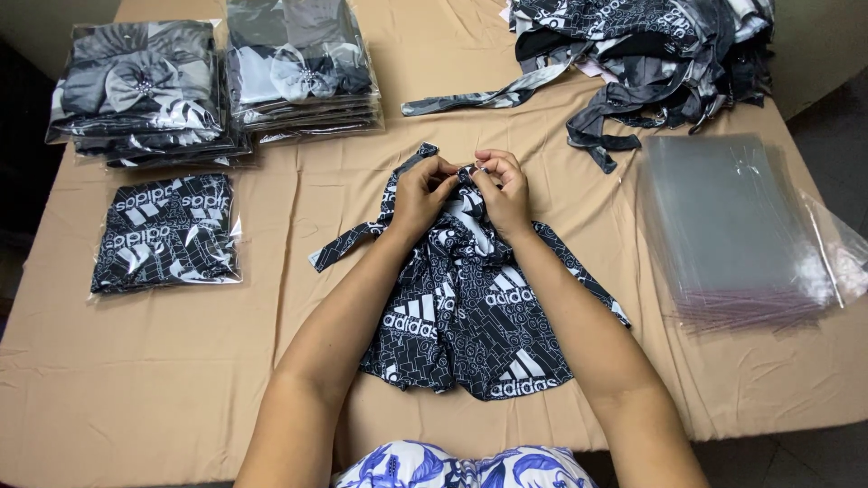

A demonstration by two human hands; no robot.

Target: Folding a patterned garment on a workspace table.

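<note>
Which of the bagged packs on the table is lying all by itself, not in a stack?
The single bagged pack of black-and-white printed cloth at the near left lies alone. The two stacks of bagged packs behind it are piled several high and show grey bows on top.

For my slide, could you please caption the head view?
Both hands, left hand and right hand, pinch the top of a black-and-white printed garment on a tan-covered table.
</note>
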